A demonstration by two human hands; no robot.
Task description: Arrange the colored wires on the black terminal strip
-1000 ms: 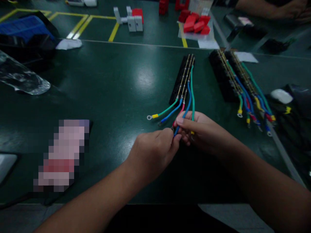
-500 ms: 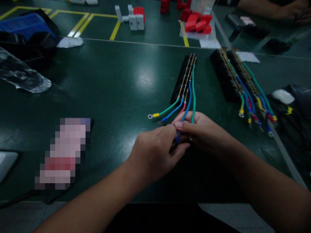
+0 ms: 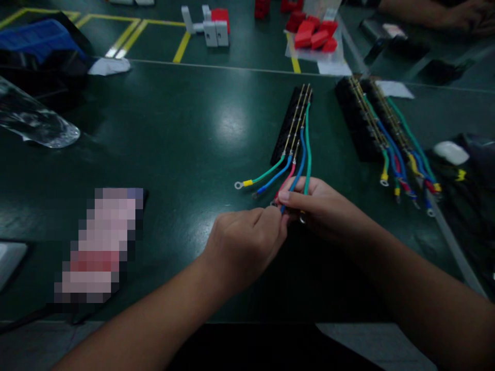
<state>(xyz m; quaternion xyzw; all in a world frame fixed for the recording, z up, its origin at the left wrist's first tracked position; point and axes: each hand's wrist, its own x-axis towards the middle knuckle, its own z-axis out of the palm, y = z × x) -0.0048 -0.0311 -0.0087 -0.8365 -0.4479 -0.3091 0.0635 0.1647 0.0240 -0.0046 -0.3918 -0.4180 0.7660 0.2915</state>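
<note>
A black terminal strip (image 3: pixel 290 118) with brass-coloured rails lies on the green table, and green, blue and red wires run from it towards me. My right hand (image 3: pixel 328 208) is closed in a pinch on the longer blue wire (image 3: pixel 303 154), thumb on top. My left hand (image 3: pixel 247 245) has its fingers closed round that wire's lower end, which they hide. Beside them, the red wire (image 3: pixel 289 174) ends in a ring terminal near my left fingertips. The long green wire (image 3: pixel 308 144) passes behind my right fingers. A shorter green wire (image 3: pixel 268 171) and a blue wire (image 3: pixel 274 179) spread leftward, loose.
Two similar wired strips (image 3: pixel 358 121) lie to the right. A blurred-out flat object (image 3: pixel 98 242) is at left, below a clear plastic bag (image 3: pixel 38 116). Red parts (image 3: pixel 315 36) and white-grey blocks (image 3: pixel 216 32) sit farther back. Another person's hand (image 3: pixel 464 18) shows at top right.
My left thumb and fingers have closed together and shifted slightly up the blue wire's end. The red wire's ring terminal now shows beside them. My right hand stays nearly still.
</note>
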